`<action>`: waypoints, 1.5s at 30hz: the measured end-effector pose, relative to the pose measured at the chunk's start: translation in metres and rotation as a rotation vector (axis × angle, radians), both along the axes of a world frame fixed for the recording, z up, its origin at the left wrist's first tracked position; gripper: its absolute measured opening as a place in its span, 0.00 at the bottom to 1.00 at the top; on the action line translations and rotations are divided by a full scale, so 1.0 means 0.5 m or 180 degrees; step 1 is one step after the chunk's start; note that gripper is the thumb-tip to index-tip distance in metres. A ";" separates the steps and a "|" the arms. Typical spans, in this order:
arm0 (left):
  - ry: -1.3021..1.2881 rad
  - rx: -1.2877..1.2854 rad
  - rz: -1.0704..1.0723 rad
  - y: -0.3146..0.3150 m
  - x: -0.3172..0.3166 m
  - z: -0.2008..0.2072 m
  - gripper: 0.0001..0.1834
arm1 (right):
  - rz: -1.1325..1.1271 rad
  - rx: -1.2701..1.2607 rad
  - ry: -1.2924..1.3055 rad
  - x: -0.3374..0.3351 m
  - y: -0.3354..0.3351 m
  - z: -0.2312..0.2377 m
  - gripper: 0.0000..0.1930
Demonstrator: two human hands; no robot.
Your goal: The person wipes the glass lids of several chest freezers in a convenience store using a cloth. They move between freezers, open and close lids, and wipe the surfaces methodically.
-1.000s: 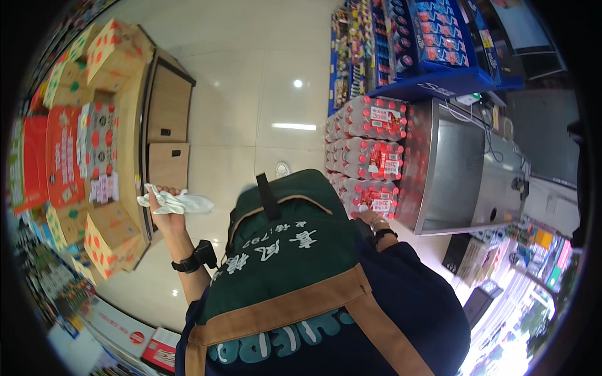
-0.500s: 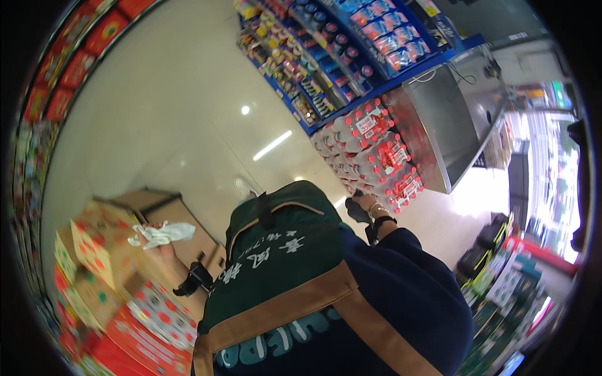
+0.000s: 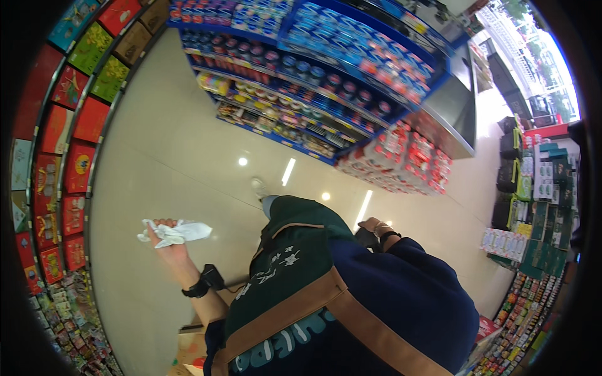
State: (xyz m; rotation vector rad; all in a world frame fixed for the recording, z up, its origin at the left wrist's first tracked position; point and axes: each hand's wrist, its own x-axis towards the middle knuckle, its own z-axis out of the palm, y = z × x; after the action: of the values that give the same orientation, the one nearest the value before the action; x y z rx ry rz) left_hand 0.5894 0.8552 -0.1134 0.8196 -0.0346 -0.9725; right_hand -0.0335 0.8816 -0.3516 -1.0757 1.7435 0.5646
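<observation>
My left hand (image 3: 170,252) is closed round a crumpled white cloth (image 3: 195,232), held out over the floor on my left. A black strap with a small box (image 3: 210,276) sits on that wrist. My right hand (image 3: 374,225) is low in front of me, its fingers curled at a dark grey object (image 3: 366,239) whose kind I cannot make out. The wrist there carries a bracelet and a dark band. A dark green apron (image 3: 291,229) with brown straps covers my front, and one light shoe (image 3: 258,188) shows beyond it.
Ahead stands a blue shelf unit (image 3: 313,69) with packets and jars. Shrink-wrapped red-capped bottles (image 3: 401,153) are stacked beside a metal counter (image 3: 448,119). Gift-box shelves (image 3: 78,166) line the left; stacked boxes (image 3: 549,207) stand at right. A cardboard box (image 3: 191,351) is close by my left side.
I have turned and moved away from the cartons at my left, which are mostly out of view. The shelf and bottles have shifted in view. The white cloth stays in my left hand.
</observation>
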 end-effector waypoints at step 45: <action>0.0489 0.0469 -0.3135 -1.743 0.578 -0.050 0.11 | -0.3037 -0.1711 -0.0199 1.219 -0.914 0.128 0.25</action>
State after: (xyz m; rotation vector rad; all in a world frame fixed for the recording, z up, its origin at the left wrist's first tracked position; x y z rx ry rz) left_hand 0.8784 -0.0164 -0.1385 0.8621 -0.2543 -1.9815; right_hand 0.5761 0.4245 -0.2875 -0.4584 2.1393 -0.5464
